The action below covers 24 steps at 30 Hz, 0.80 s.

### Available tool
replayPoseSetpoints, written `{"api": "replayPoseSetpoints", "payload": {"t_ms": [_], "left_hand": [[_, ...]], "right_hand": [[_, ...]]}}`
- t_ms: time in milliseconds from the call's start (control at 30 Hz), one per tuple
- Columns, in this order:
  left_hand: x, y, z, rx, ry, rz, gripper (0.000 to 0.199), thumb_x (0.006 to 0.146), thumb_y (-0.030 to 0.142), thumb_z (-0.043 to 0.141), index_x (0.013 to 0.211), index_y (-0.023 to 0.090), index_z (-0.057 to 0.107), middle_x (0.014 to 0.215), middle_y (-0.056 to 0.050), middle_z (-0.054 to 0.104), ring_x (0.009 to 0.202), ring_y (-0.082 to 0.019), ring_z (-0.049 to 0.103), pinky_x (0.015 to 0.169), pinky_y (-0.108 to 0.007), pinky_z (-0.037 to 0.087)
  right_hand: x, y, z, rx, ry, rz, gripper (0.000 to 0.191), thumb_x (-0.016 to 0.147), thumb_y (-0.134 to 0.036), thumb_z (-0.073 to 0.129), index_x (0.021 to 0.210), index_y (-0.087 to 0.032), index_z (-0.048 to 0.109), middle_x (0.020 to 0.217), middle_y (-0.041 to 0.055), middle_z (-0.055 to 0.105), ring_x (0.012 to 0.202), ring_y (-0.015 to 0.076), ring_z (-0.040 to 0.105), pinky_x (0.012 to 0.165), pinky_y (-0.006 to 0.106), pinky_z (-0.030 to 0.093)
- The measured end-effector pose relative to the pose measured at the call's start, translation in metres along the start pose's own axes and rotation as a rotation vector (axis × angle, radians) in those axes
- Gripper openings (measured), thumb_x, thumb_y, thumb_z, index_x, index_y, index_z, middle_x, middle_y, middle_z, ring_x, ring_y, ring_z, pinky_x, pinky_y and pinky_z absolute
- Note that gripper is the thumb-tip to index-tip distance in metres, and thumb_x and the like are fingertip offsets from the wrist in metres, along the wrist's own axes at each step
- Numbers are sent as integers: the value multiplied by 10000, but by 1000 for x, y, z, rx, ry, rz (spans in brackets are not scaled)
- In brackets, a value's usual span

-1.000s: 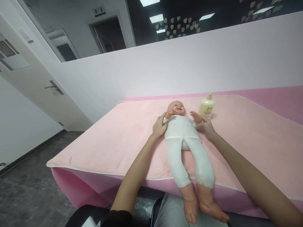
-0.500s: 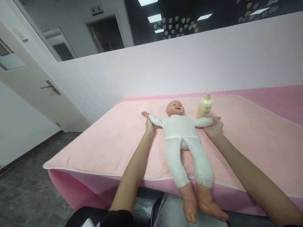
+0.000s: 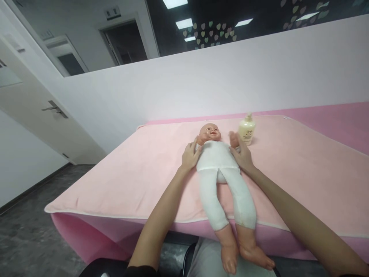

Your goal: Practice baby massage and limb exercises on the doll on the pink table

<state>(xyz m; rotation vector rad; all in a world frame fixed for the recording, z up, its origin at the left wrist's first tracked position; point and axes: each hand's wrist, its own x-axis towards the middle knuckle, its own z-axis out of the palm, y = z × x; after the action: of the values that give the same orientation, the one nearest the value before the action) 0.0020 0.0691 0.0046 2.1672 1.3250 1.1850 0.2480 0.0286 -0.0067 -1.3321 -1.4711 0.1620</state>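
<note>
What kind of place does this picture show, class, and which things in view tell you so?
Probably a baby-care training room. A baby doll in white clothes lies on a pink padded table, a pump bottle stands beside its head, and heart stickers dot the dark glass above the partition.

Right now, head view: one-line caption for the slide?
Left hand and right hand grip the arms of a baby doll lying face-up on a pink pad, lotion bottle beside it.

Bare forearms — black sleeves; pale grey trousers.
</note>
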Motion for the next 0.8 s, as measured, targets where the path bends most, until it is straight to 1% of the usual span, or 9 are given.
{"api": "replayPoseSetpoints", "payload": {"t_ms": [67, 100, 167, 300, 433, 533, 633, 700, 800], "left_hand": [[-1, 4, 3, 95, -94, 90, 587, 919, 530, 388, 1448, 275, 381, 1333, -111, 498, 1239, -257, 473, 1070, -427, 359], [-1, 4, 6, 97, -120, 118, 577, 926, 515, 382, 1448, 270, 380, 1352, -114, 467, 1265, -252, 443, 1087, -423, 340], [0, 1, 9, 72, -131, 132, 563, 936, 501, 368, 1450, 272, 371, 1370, -109, 432, 1298, -236, 400, 1110, -410, 316], [0, -2, 12, 24, -113, 117, 546, 926, 500, 402, 1423, 273, 410, 1312, -99, 464, 1245, -223, 431, 1103, -403, 321], [0, 0, 11, 17, -94, 99, 536, 919, 493, 424, 1404, 265, 438, 1267, -99, 490, 1206, -225, 450, 1084, -397, 336], [0, 1, 10, 16, -80, 105, 523, 916, 471, 442, 1393, 256, 452, 1247, -102, 505, 1193, -226, 462, 1067, -386, 350], [0, 2, 10, 6, -60, 110, 508, 911, 467, 456, 1375, 259, 471, 1231, -100, 522, 1181, -227, 479, 1053, -384, 363], [-1, 3, 10, -20, -35, 102, 508, 914, 475, 444, 1371, 254, 471, 1240, -101, 531, 1185, -225, 488, 1050, -379, 367], [-3, 5, 8, -123, 36, 102, 500, 940, 487, 374, 1356, 226, 469, 1288, -103, 545, 1220, -220, 484, 1060, -365, 357]], "right_hand": [[2, 3, 2, -141, -168, -131, 586, 827, -271, 482, 1410, -217, 451, 1116, 104, 625, 1027, 274, 555, 921, 444, 445], [3, 5, 2, -202, -224, -174, 564, 823, -235, 460, 1386, -211, 484, 1087, 108, 625, 1007, 277, 550, 912, 448, 442], [4, 7, 3, -288, -269, -209, 562, 814, -188, 430, 1372, -203, 504, 1077, 117, 615, 983, 281, 539, 893, 449, 441], [4, 6, 2, -294, -265, -231, 592, 829, -177, 416, 1419, -227, 439, 1093, 102, 608, 986, 271, 533, 898, 439, 439], [2, 5, 0, -233, -233, -212, 595, 854, -238, 438, 1446, -238, 382, 1111, 102, 610, 1019, 276, 542, 908, 451, 442], [2, 5, -1, -179, -220, -184, 599, 836, -269, 477, 1429, -228, 403, 1141, 105, 613, 1034, 283, 547, 923, 465, 435], [3, 5, -1, -97, -201, -170, 621, 785, -251, 517, 1400, -246, 436, 1191, 83, 612, 1055, 281, 543, 944, 478, 426], [3, 5, 0, -35, -175, -149, 599, 747, -234, 531, 1345, -253, 492, 1197, 71, 617, 1066, 278, 539, 949, 483, 426], [2, 3, 2, 30, -131, -66, 538, 700, -216, 537, 1237, -228, 569, 1157, 73, 637, 1062, 276, 546, 943, 480, 432]]}}
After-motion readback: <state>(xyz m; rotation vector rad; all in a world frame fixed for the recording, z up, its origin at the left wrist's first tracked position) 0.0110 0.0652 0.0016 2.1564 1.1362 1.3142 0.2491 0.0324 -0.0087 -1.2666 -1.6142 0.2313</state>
